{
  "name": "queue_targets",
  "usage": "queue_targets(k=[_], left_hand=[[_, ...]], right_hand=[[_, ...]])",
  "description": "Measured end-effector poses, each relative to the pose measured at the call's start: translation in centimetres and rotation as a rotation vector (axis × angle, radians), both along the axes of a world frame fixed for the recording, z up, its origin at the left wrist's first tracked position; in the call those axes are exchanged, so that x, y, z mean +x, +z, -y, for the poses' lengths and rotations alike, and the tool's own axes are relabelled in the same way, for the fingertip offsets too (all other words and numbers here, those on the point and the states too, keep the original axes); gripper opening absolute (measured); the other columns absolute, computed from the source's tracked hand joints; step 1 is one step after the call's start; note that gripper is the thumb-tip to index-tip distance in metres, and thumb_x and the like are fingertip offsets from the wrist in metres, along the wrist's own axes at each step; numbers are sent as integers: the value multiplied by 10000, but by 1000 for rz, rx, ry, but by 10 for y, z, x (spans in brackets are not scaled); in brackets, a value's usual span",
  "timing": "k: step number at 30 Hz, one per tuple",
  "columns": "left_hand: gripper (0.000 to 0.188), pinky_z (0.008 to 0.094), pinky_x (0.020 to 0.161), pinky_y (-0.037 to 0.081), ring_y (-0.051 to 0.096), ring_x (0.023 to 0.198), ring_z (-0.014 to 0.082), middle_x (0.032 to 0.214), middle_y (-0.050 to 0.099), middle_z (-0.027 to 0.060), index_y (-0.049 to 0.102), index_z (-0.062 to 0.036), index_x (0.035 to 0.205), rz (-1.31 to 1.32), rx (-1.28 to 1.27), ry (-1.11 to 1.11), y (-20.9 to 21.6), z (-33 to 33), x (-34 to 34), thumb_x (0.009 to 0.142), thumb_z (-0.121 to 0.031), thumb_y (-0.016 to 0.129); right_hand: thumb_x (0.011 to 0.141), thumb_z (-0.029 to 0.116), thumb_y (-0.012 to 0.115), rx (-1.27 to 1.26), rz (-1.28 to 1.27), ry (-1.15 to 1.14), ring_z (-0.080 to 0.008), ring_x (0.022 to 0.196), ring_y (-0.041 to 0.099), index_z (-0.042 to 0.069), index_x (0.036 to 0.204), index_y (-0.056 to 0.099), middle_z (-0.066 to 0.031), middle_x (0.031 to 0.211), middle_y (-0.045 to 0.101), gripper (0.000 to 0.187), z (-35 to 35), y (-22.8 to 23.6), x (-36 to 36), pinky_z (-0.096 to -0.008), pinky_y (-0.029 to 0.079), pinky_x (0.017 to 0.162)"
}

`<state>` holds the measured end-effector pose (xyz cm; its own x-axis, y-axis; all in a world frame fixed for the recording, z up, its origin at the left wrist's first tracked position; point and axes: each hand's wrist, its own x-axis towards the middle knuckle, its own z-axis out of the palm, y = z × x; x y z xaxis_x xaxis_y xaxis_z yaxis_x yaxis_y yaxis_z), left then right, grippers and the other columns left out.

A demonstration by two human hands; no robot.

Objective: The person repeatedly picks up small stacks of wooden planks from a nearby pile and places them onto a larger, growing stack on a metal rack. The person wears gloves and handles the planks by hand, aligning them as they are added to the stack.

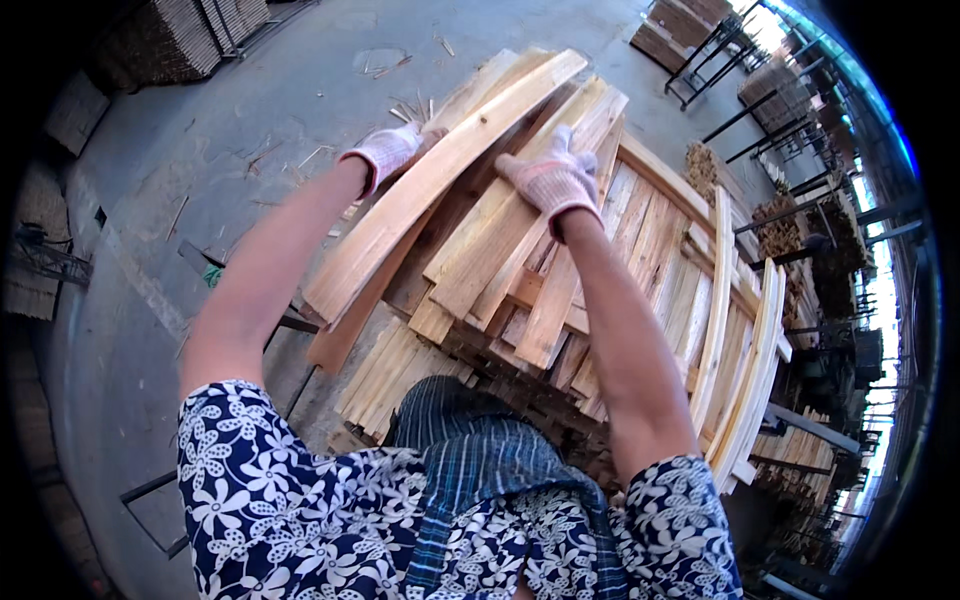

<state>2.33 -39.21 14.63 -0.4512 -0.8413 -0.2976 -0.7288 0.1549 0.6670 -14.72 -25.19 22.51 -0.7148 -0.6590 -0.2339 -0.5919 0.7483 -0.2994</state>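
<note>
Both my hands wear pale knitted gloves. My left hand (pixel 393 155) is at the left edge of a long wooden plank (pixel 450 180), gripping it; most of its fingers are hidden behind the wood. That plank stands tilted on its edge, with a darker board (pixel 370 290) leaning beneath it. To the right, my right hand (pixel 555 178) lies on top of several loose planks (pixel 500 245), its thumb and fingers spread apart. These planks rest side by side on a larger stack of boards (pixel 650 240).
Curved strips (pixel 715 310) lie across the stack on the right. Shorter pieces (pixel 395 375) sit low, close to my body. Wood scraps litter the grey floor (pixel 240 150). Bundled lumber (pixel 165 45) stands far left, and metal racks (pixel 700 60) with more wood line the right side.
</note>
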Motion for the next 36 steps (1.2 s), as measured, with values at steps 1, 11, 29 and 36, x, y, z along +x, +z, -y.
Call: queue_targets(k=[1,11,29,36], left_hand=[[613,368,1026,415,573,1182,230,1374,568,147,502,-42,1384,11,-18,-18,4,2,7,1018,-522,394],[795,395,1085,372,481,1316,321,1455,473,215,398,-56,1472,-22,-28,-26,3,-3,18,955,-659,398],[425,518,1033,427,543,1196,353,1292,542,204,542,-78,1294,-221,-902,-917,85,-203,27,921,-270,607],[583,534,1056,364,492,1256,333,1337,529,159,534,-125,1320,87,-1076,-895,40,-210,40,764,-268,632]], right_hand=[[685,535,749,-27,14,17,-482,1275,443,177,1548,155,-323,1443,275,1108,0,1,4,-486,435,1043],[811,341,689,-43,-125,97,-461,1238,469,111,1485,277,-285,1345,350,823,-41,-10,5,-482,500,963],[839,448,686,-135,-191,-4,-491,1250,490,197,1530,274,-367,1426,335,843,-85,-45,-39,-465,416,1055],[834,434,690,-467,166,89,-502,1216,505,215,1543,228,-350,1345,435,875,-85,-68,-57,-475,433,1027]])
